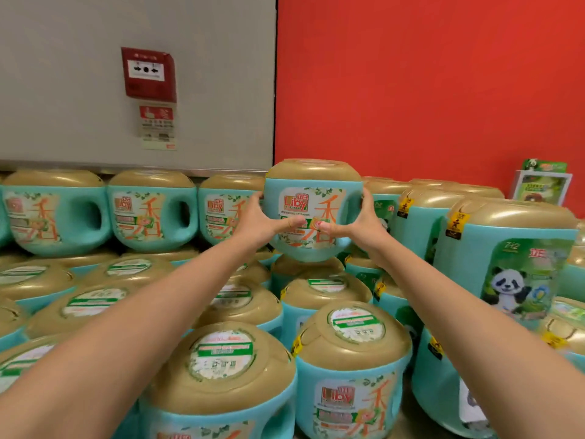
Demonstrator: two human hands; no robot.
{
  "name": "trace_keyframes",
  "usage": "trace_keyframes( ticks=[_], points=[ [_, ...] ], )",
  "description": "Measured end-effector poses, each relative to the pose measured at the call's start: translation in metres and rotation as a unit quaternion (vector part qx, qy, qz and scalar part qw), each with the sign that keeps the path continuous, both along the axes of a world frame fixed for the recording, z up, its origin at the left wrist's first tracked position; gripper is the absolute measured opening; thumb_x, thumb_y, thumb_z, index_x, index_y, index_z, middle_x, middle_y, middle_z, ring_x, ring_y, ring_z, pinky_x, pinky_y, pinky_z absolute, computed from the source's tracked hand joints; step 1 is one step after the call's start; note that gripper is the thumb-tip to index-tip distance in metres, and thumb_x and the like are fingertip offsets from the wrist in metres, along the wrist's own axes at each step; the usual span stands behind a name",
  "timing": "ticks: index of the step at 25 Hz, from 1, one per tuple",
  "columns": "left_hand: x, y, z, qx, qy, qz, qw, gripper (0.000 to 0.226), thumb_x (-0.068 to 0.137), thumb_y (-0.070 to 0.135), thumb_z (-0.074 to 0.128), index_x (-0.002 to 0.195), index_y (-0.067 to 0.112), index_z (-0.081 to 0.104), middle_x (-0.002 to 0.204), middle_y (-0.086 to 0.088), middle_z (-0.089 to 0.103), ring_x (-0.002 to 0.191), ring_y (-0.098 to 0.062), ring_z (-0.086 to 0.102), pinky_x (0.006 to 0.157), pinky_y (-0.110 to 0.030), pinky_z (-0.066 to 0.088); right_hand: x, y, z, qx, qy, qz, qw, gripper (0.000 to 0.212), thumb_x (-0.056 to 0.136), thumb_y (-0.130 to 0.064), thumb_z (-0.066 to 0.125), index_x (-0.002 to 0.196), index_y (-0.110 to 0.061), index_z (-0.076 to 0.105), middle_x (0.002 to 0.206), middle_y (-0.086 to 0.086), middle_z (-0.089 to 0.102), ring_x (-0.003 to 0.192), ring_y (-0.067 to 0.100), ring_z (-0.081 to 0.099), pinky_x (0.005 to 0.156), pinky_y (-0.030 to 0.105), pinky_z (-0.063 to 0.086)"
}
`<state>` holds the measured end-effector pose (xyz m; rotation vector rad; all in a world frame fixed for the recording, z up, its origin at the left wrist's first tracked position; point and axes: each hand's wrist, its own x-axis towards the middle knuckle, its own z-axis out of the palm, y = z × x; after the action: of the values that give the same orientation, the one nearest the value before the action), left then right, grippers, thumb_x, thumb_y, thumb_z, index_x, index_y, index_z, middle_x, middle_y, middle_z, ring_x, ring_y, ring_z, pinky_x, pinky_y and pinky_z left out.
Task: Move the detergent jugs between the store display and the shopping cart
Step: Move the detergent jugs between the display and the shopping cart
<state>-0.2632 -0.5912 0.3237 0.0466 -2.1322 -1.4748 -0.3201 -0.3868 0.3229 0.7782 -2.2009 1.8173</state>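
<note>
A teal detergent jug [311, 198] with a gold lid and a Liby label is held in the air above the display, level with the back row. My left hand [264, 218] grips its left side and my right hand [354, 224] grips its right side, both thumbs pressed on the front label. Under and around it the store display [221, 353] is packed with several identical jugs in stacked rows. No shopping cart is in view.
Taller teal jugs with a panda label [512, 264] stand at the right. A grey wall panel with a red fire alarm box [148, 73] rises behind the left rows, and a red wall [427, 90] behind the right. A small boxed panda product [541, 183] sits far right.
</note>
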Motion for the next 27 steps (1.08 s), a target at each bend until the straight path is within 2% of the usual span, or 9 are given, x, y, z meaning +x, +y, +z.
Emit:
trace_keyframes(
  ticks=[2, 5, 7, 10, 13, 16, 19, 23, 27],
  points=[
    [-0.019, -0.003, -0.013, 0.003, -0.007, 0.005, 1.0, 0.102, 0.056, 0.041, 0.09, 0.14, 0.017, 0.038, 0.136, -0.005, 0.056, 0.124, -0.022, 0.053, 0.102, -0.046, 0.047, -0.018, -0.005, -0.012, 0.0, -0.006, -0.011, 1.0, 0.122, 0.063, -0.021, 0.09, 0.152, -0.028, 0.006, 0.149, -0.007, 0.033, 0.135, 0.012, 0.03, 0.107, 0.03, 0.033],
    [-0.042, -0.004, -0.03, 0.003, -0.013, 0.023, 1.0, 0.103, 0.06, 0.038, 0.089, 0.145, 0.016, 0.035, 0.142, -0.005, 0.052, 0.131, -0.023, 0.048, 0.105, -0.042, 0.044, -0.038, -0.012, -0.029, -0.001, 0.003, -0.025, 1.0, 0.116, 0.061, -0.021, 0.09, 0.149, -0.03, 0.016, 0.127, -0.029, 0.04, 0.123, 0.001, 0.032, 0.09, 0.006, 0.034],
    [-0.051, -0.005, -0.037, 0.0, -0.02, 0.02, 1.0, 0.101, 0.062, 0.04, 0.088, 0.146, 0.017, 0.036, 0.142, -0.004, 0.052, 0.131, -0.023, 0.048, 0.106, -0.044, 0.044, -0.048, -0.014, -0.038, -0.007, 0.012, -0.035, 0.999, 0.11, 0.06, -0.021, 0.091, 0.146, -0.025, 0.023, 0.136, -0.021, 0.044, 0.129, 0.005, 0.037, 0.096, 0.013, 0.039],
    [-0.059, -0.006, -0.04, 0.01, -0.031, 0.002, 0.999, 0.101, 0.058, 0.053, 0.082, 0.145, 0.022, 0.039, 0.14, -0.003, 0.054, 0.128, -0.024, 0.05, 0.106, -0.048, 0.044, -0.055, -0.016, -0.042, -0.014, 0.021, -0.049, 0.998, 0.12, 0.062, -0.025, 0.09, 0.152, -0.028, 0.011, 0.15, -0.01, 0.03, 0.133, 0.001, 0.025, 0.107, 0.025, 0.029],
    [-0.064, -0.005, -0.044, -0.019, -0.047, 0.037, 0.998, 0.106, 0.061, 0.059, 0.078, 0.15, 0.027, 0.03, 0.144, -0.008, 0.039, 0.136, -0.026, 0.037, 0.114, -0.044, 0.033, -0.058, -0.019, -0.045, -0.004, 0.03, -0.087, 0.996, 0.117, 0.059, -0.033, 0.091, 0.149, -0.025, 0.017, 0.152, -0.001, 0.035, 0.138, 0.014, 0.033, 0.112, 0.036, 0.033],
    [-0.069, -0.001, -0.049, -0.032, -0.033, 0.077, 0.996, 0.102, 0.068, 0.054, 0.079, 0.151, 0.026, 0.026, 0.144, -0.009, 0.034, 0.135, -0.025, 0.035, 0.11, -0.041, 0.033, -0.058, -0.019, -0.046, 0.027, 0.042, -0.116, 0.992, 0.113, 0.058, -0.04, 0.09, 0.147, -0.022, 0.022, 0.148, -0.001, 0.041, 0.135, 0.016, 0.04, 0.107, 0.033, 0.036],
    [-0.068, -0.001, -0.052, 0.013, -0.011, 0.084, 0.996, 0.098, 0.066, 0.045, 0.085, 0.147, 0.021, 0.035, 0.14, -0.006, 0.044, 0.129, -0.023, 0.045, 0.108, -0.044, 0.042, -0.055, -0.019, -0.041, 0.059, 0.046, -0.154, 0.985, 0.114, 0.058, -0.044, 0.09, 0.148, -0.021, 0.023, 0.146, 0.002, 0.046, 0.132, 0.021, 0.045, 0.103, 0.034, 0.04],
    [-0.066, -0.005, -0.052, 0.053, -0.013, 0.065, 0.996, 0.093, 0.066, 0.03, 0.088, 0.145, 0.015, 0.041, 0.137, -0.006, 0.054, 0.123, -0.024, 0.054, 0.103, -0.047, 0.047, -0.049, -0.024, -0.037, 0.109, 0.047, -0.197, 0.973, 0.121, 0.06, -0.048, 0.087, 0.152, -0.019, 0.014, 0.146, 0.007, 0.048, 0.131, 0.027, 0.047, 0.1, 0.04, 0.043],
    [-0.065, -0.003, -0.049, 0.031, -0.014, 0.083, 0.996, 0.093, 0.066, 0.031, 0.088, 0.144, 0.014, 0.041, 0.136, -0.006, 0.055, 0.122, -0.025, 0.055, 0.101, -0.048, 0.048, -0.044, -0.024, -0.035, 0.151, 0.037, -0.228, 0.961, 0.123, 0.064, -0.052, 0.083, 0.155, -0.019, 0.006, 0.147, 0.009, 0.046, 0.129, 0.03, 0.049, 0.095, 0.041, 0.046]
  ],
)
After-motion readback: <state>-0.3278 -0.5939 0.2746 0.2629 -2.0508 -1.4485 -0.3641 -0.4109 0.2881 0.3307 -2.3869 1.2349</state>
